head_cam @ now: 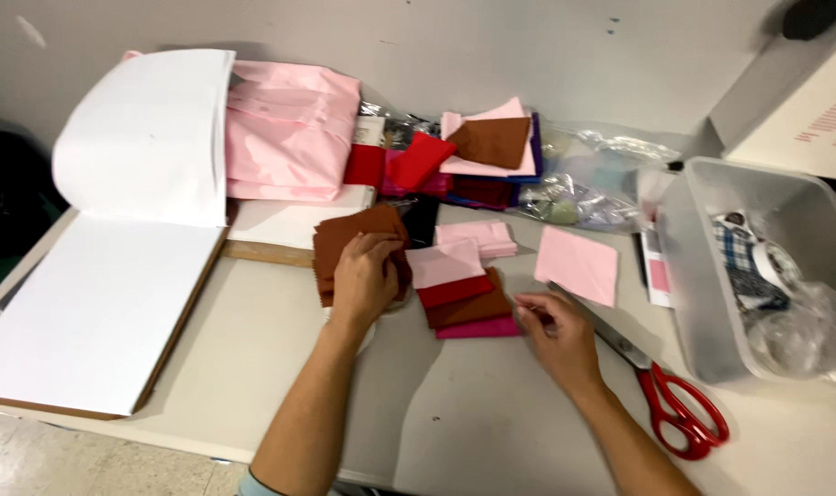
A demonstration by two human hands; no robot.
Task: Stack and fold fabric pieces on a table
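- Left hand [363, 280] lies flat on a stack of brown fabric squares [340, 241], near the middle of the table [491, 413]. Fingers are together and pressing down, thumb tucked at the stack's right side, probably to keep the pile from sliding.
- Right hand [556, 335] sits just right of a second pile [464, 298]. Its fingertips touch the corner of the magenta square at the bottom, pinched close together. Can't tell if it actually grips the cloth or just nudges it, since the fingers cover the spot.
- That second pile is fanned, so I count four layers: pink on top, red, brown, magenta.
- One loose pink square [577, 264] lies alone to the right of the pile, apart from it.
- One pair of red-handled scissors [671, 404] lies toward the table's right edge, blades pointing at the right hand, within easy reach.
- One clear plastic bin [703, 276] stands at the right edge with scraps and tape inside.
- At the back edge: a heap of mixed squares [487, 152] and a folded pink cloth [289, 129].
- One big open blank book [115, 276] fills the left corner.
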